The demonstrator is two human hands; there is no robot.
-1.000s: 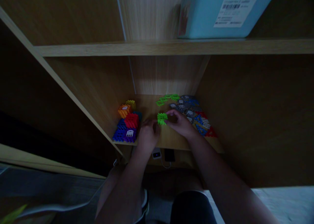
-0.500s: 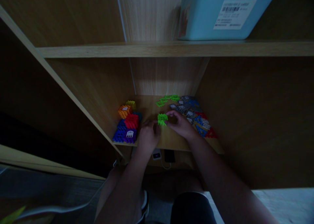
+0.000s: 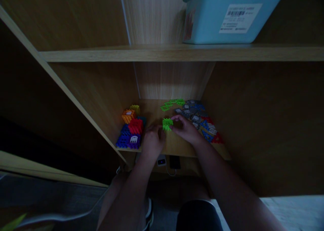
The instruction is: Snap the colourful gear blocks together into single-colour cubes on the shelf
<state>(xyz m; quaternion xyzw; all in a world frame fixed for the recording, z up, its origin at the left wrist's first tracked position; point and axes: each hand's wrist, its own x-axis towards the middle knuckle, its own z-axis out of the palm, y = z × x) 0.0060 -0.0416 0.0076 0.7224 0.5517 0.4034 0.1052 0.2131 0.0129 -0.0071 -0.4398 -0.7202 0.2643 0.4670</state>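
A bright green toothed plastic block is held between both hands over the lower wooden shelf. My left hand pinches its left side with the fingers closed. From the right, my right hand grips the same block with curled fingers. To the left stand several built cubes, orange, red, blue and purple. Loose flat pieces in grey, blue and red lie in a pile to the right. A few loose green pieces rest at the back.
A light blue bin with a barcode label sits on the upper shelf. Wooden side walls close in the compartment left and right. A small white device and a dark one lie under the shelf. My knees show below.
Both hands have stayed on the green block with almost no movement. The view has shifted down slightly.
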